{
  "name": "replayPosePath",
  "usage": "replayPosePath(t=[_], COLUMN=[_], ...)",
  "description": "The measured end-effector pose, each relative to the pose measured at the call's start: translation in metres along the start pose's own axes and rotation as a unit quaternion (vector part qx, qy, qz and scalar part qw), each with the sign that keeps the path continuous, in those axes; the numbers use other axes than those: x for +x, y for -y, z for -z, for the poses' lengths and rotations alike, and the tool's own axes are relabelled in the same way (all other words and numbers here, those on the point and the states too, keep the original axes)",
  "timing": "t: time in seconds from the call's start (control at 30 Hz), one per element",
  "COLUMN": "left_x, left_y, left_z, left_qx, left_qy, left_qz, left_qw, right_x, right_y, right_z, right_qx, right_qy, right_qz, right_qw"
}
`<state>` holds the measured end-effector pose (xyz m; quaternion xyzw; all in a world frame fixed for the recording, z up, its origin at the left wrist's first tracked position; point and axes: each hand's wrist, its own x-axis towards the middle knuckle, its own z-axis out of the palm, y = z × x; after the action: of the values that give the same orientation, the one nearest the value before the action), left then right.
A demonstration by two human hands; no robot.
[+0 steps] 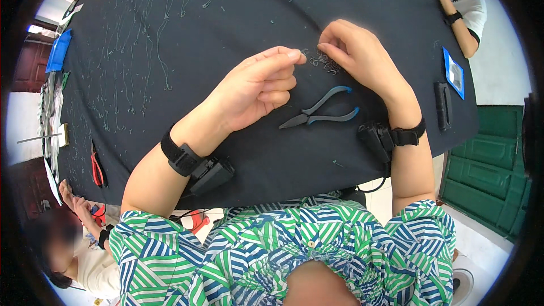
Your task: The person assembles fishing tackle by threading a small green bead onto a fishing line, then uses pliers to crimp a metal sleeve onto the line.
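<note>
Near the middle of the dark cloth, my left hand (pixel 260 82) is closed, its thumb and index finger pinched together and the other fingers curled in. Whatever lies in that pinch is too small to make out. My right hand (pixel 357 51) is bent over a small pile of dark fish hooks (pixel 328 65), its thumb and index fingertips close together at the pile's upper edge. What they grip, if anything, cannot be seen. Below the hands, pliers with blue-grey handles (pixel 320 114) lie with their handles spread, jaws toward the left.
Thin green lines with hooks (pixel 144 51) spread across the left of the black cloth (pixel 272 164). Red-handled pliers (pixel 97 167) lie at the left edge. A blue packet (pixel 453 73) and a black bar (pixel 442 106) lie at right. Other people sit at upper right and lower left.
</note>
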<state>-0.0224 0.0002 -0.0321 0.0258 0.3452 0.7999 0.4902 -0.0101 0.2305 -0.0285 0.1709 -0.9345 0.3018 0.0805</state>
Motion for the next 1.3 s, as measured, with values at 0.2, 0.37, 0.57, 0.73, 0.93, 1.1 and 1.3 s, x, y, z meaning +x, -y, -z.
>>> replayPosePath(t=[0.2,0.37,0.57,0.73,0.93,1.1,1.3], left_x=[0.000,0.000,0.000,0.000,-0.001,-0.001,-0.002], left_y=[0.004,0.005,0.005,0.005,0.005,0.005,0.004], left_z=[0.000,0.000,-0.005,-0.005,-0.005,-0.005,-0.009], left_qx=[-0.041,-0.051,-0.034,-0.029,-0.032,-0.027,-0.019], left_qy=[-0.040,-0.049,-0.058,-0.062,-0.062,-0.059,-0.063], left_qz=[-0.054,-0.059,-0.064,-0.065,-0.065,-0.066,-0.062], left_qw=[0.997,0.996,0.996,0.996,0.995,0.996,0.996], right_x=[-0.002,-0.002,-0.006,-0.005,-0.005,-0.004,-0.007], right_y=[0.008,0.014,0.011,0.016,0.021,0.030,0.046], right_z=[0.009,0.009,0.012,0.011,0.013,0.013,0.001], right_qx=[0.072,0.124,0.089,0.100,0.138,0.130,0.295], right_qy=[-0.020,0.006,-0.012,-0.012,0.003,-0.031,-0.001], right_qz=[-0.054,-0.071,-0.011,-0.025,-0.035,0.050,-0.006], right_qw=[0.996,0.990,0.996,0.995,0.990,0.990,0.956])
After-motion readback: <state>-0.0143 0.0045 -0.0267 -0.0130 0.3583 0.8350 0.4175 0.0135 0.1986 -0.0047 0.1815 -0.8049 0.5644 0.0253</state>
